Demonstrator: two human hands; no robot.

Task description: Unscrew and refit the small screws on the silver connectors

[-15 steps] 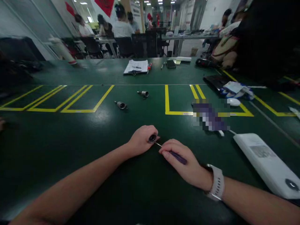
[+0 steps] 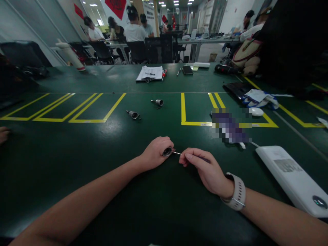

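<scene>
My left hand is closed around a metal hole saw, its round open mouth turned toward me. Fingers wrapped round it hide most of its body. In my right hand is a screwdriver with a thin shaft and a dark purple handle mostly covered by the fingers. The shaft points left, and its tip is at the right side of the hole saw's rim; whether they touch I cannot tell. Farther off on the green table lie two more hole saws, one on the left and another beyond it.
A white power bank lies at right, near a blurred-out purple object and a white mouse. Yellow tape marks the table. At the back is a clipboard. Another person's hand shows at the left edge.
My right hand has moved slightly right and up, drawing the screwdriver's tip from the hole saw's mouth to its right side. The shaft lies flatter. My left hand stays nearly still.
</scene>
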